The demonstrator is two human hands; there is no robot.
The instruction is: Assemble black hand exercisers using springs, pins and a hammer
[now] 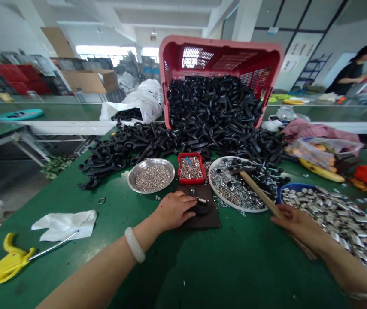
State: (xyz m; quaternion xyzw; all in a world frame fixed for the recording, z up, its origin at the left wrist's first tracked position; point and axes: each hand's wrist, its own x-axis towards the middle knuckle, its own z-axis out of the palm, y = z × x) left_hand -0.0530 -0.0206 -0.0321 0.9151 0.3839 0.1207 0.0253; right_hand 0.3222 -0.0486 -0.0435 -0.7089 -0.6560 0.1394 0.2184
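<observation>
My left hand (173, 210) rests on a small black plastic part (201, 208) lying on a dark brown pad (202, 219), and a short metal pin with a spring (202, 200) stands beside my fingers. My right hand (299, 227) grips the wooden handle of a hammer (260, 193), whose metal head (243, 170) hangs above a white plate (222, 197) of metal and black parts. Nearby are a steel bowl of tiny metal pieces (151, 178) and a small red tray of pins (192, 168). A blue basin (292, 189) heaped with silver metal parts lies beside my right hand.
A tipped red plastic crate (222, 56) spills a large heap of black plastic parts (215, 116) over the green workbench (74, 214). A white cloth (65, 225), a yellow-handled tool (6, 266), and bananas (320, 170) lie on it. A person (350, 73) stands far right.
</observation>
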